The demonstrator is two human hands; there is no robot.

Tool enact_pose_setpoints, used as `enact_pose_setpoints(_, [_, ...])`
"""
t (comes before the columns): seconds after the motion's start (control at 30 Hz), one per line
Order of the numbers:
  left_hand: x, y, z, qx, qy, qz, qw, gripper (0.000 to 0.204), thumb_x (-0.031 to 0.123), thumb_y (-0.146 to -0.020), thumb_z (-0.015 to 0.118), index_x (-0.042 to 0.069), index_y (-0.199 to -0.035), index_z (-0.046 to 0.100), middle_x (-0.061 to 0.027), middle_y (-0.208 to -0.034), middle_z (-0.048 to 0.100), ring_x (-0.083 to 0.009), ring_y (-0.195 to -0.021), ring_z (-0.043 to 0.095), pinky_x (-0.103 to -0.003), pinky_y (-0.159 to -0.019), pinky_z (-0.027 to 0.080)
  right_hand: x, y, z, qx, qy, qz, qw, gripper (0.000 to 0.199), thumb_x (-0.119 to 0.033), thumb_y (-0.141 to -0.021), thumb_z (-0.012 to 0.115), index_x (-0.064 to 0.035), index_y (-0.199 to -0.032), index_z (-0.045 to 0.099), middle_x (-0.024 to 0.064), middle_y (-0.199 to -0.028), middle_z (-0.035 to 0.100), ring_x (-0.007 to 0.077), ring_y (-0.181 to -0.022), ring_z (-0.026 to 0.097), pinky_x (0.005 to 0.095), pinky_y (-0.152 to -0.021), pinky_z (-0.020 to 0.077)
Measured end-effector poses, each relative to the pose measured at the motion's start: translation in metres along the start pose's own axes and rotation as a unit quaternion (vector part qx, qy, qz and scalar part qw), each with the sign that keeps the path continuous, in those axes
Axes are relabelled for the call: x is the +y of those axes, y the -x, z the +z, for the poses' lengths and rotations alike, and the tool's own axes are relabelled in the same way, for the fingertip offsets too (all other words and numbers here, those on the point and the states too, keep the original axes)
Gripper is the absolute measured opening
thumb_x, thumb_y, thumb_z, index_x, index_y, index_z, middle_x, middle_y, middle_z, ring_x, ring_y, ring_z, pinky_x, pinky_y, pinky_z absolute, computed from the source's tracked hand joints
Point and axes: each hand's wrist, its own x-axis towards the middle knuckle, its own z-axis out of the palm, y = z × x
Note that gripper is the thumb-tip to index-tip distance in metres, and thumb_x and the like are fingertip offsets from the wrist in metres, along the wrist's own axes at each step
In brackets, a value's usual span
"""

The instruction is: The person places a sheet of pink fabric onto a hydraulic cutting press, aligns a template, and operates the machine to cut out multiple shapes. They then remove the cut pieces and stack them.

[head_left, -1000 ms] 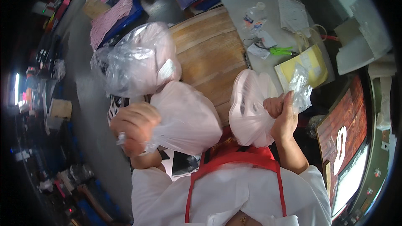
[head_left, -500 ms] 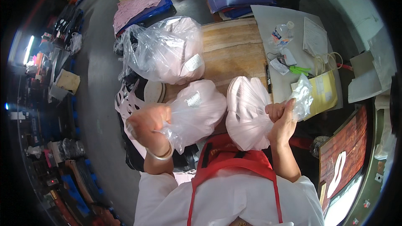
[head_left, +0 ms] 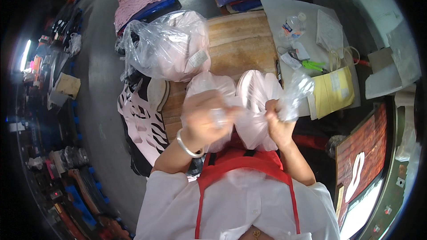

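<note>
Toward nine o'clock lies a pink slitted sheet [head_left: 142, 129]. At eleven o'clock, a big bag [head_left: 171, 46] of clear, wrinkled plastic sits on the bench [head_left: 242, 40], its loose mouth pointing to nine; a white label [head_left: 198, 58] on its four o'clock side bears print too small to read.

Just left of centre is the left bag [head_left: 209, 83], milky and thin over pale pink contents, its rounded end to twelve o'clock. The left hand [head_left: 207, 115] covers its middle, fingers curled over gathered clear plastic, though motion blur hides their tips.

Touching or almost touching it, toward two o'clock from the left hand, the right bag [head_left: 255, 100] shows stacked, curved pink pieces, their long axis running from twelve to six. Pleats draw its film toward three o'clock into the right hand [head_left: 279, 122], whose fingers are clamped on the neck, thumb side up; the loose end flares toward one o'clock, clear and shiny.

Farther out, a bottle [head_left: 293, 26] with a coloured label lies toward one o'clock, and a yellow folder [head_left: 333, 91] with pale stickers at three, their wording unclear.
</note>
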Motion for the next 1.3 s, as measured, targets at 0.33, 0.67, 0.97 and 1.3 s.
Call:
enact_pose_setpoints(0.33, [0.031, 0.026, 0.060, -0.312, -0.129, 0.132, 0.932, 0.029, 0.026, -0.067, 0.072, 0.005, -0.084, 0.060, -0.0102, -0.092, 0.053, -0.0250, -0.078, 0.057, -0.035, -0.067, 0.049, 0.031, 0.023, -0.004, -0.167, 0.071, 0.048, 0.982, 0.046, -0.030, -0.094, 0.046, -0.0048, -0.133, 0.043, 0.0117, -0.124, 0.050, 0.0185, -0.110, 0.050, 0.0312, -0.097, 0.0387])
enact_pose_setpoints(0.67, [-0.030, 0.093, 0.054, -0.281, 0.023, -0.132, 0.950, 0.079, 0.031, -0.067, 0.077, 0.006, -0.133, 0.043, -0.0156, -0.140, 0.036, -0.0337, -0.110, 0.050, -0.044, -0.095, 0.039, 0.033, 0.019, -0.004, -0.077, 0.104, 0.093, 0.987, 0.033, -0.025, -0.089, 0.065, 0.0015, -0.106, 0.055, 0.0084, -0.093, 0.058, 0.0186, -0.086, 0.055, 0.0313, -0.075, 0.0467])
enact_pose_setpoints(0.97, [-0.055, 0.140, 0.075, -0.162, -0.006, -0.099, 0.982, 0.048, 0.014, -0.069, 0.074, 0.001, -0.113, 0.057, -0.0159, -0.105, 0.062, -0.0340, -0.091, 0.056, -0.043, -0.082, 0.046, 0.023, 0.013, -0.030, -0.186, 0.255, -0.047, 0.948, 0.051, -0.018, -0.070, 0.080, -0.0069, -0.116, 0.060, 0.0119, -0.104, 0.060, 0.0318, -0.104, 0.057, 0.0387, -0.093, 0.0443])
enact_pose_setpoints(1.3, [-0.053, 0.125, 0.068, -0.029, -0.101, -0.028, 0.994, 0.024, 0.013, -0.086, 0.063, 0.000, -0.106, 0.061, -0.0163, -0.085, 0.063, -0.0357, -0.078, 0.061, -0.043, -0.070, 0.048, 0.058, -0.011, -0.014, -0.096, 0.068, 0.217, 0.969, 0.010, -0.010, -0.082, 0.056, -0.0020, -0.083, 0.061, 0.0155, -0.094, 0.064, 0.0320, -0.098, 0.060, 0.0358, -0.082, 0.0476])
